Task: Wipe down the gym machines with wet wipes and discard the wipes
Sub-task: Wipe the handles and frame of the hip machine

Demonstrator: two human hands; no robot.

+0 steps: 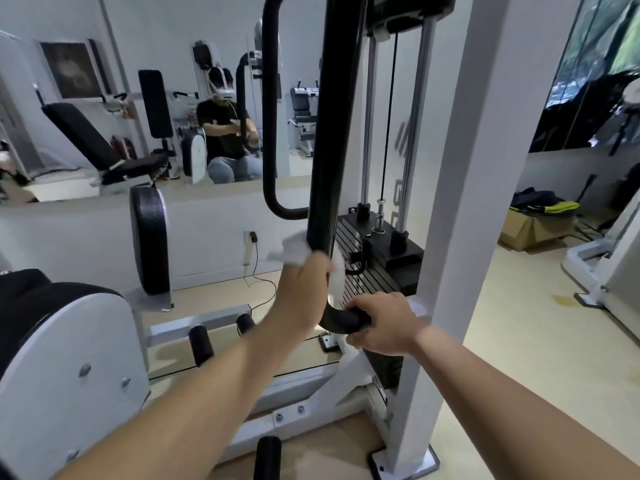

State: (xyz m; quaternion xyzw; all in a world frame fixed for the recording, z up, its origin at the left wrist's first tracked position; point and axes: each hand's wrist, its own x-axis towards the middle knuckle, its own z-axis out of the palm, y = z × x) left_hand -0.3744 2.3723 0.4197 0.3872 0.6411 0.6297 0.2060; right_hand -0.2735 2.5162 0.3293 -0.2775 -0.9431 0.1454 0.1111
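A thick black bar (329, 140) of a white-framed weight machine (460, 209) runs down the middle of the head view and curves at its lower end. My left hand (304, 285) wraps a crumpled white wet wipe (294, 249) around the bar just above the curve. My right hand (384, 323) grips the bar's curved lower end, a little below and to the right of the left hand. The black weight stack (374, 258) stands right behind both hands.
A black-and-white padded seat part (65, 358) sits at lower left, and an oval pad (150, 244) stands behind it. A wall mirror (156, 109) reflects the room and a person. A cable (256, 271) trails on the floor. A cardboard box (533, 226) with bags sits at right.
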